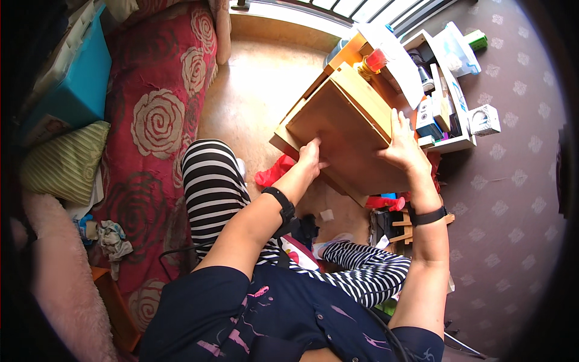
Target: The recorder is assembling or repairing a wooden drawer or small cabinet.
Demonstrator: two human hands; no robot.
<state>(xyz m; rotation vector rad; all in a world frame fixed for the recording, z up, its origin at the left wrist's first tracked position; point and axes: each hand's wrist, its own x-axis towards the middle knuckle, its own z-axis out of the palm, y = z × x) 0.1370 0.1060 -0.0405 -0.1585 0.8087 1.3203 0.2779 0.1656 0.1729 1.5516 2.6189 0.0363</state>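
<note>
- Holding a wooden box (350, 142) tilted, ahead of the torso and a little right; broad brown panel faces the person, pale side wall (366, 99) faces the far right.
- Long axis appears to run from far left to near right; left hand works by the near-left long edge, right hand by the opposite one; both are at the box, so neither is clearly nearer.
- Left hand (310, 159): partly curled, fingers on the brown panel by that edge; can't tell if it grips or only presses.
- Right hand (406, 148): spread wide, grasping the box's right edge; thumb on the panel, fingers up along the pale wall.
- Box sits left of the white shelf unit's (463, 143) near-left corner; red cloth (274, 171) lies below its left end; can't tell whether anything supports the box underneath.
</note>
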